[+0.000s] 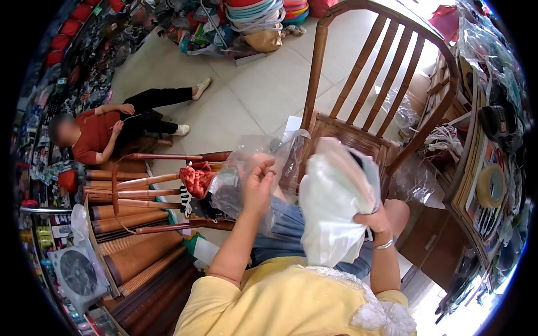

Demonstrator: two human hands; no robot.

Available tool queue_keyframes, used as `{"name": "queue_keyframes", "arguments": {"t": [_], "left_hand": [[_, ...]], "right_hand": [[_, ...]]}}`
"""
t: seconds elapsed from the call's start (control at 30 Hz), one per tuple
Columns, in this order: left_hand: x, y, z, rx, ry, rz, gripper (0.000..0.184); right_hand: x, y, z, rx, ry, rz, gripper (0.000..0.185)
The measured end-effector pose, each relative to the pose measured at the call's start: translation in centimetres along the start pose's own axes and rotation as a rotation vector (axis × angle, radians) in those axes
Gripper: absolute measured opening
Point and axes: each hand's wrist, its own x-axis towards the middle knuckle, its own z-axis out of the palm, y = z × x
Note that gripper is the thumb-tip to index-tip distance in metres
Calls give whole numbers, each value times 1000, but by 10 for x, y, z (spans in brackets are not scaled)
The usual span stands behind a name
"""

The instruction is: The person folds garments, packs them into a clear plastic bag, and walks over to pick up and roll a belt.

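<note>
Head view: beside a slatted wooden chair, a glossy, slack white bag was gripped at its side by the right hand above the lap, presumably for steadiness, while crinkled clear film was met by the half-curled left hand, its grip impossible to tell.

Pale tiles cover the floor, where a slatted wooden chair stands and another person's white shoes rest. A tape roll lies on the cluttered table at the right.
</note>
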Motion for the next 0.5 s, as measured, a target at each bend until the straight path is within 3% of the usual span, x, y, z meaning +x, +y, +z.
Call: {"name": "queue_keyframes", "arguments": {"t": [0.1,0.17,0.27,0.37,0.43,0.5], "left_hand": [[-4,11,6,-162,-19,-46,33],[-20,45,18,-237,51,-66,33],[-21,60,-1,-243,-13,-43,33],[-27,62,-9,-36,-52,148,31],[-26,64,-1,529,-108,442,30],[-37,63,29,549,-178,439,31]], "right_hand": [[14,5,33,58,-201,35,73],[28,29,46,35,-192,125,74],[35,50,57,74,-187,147,71],[35,49,63,74,-142,160,68],[36,47,64,101,-129,131,66],[34,37,74,-30,-111,65,64]]}}
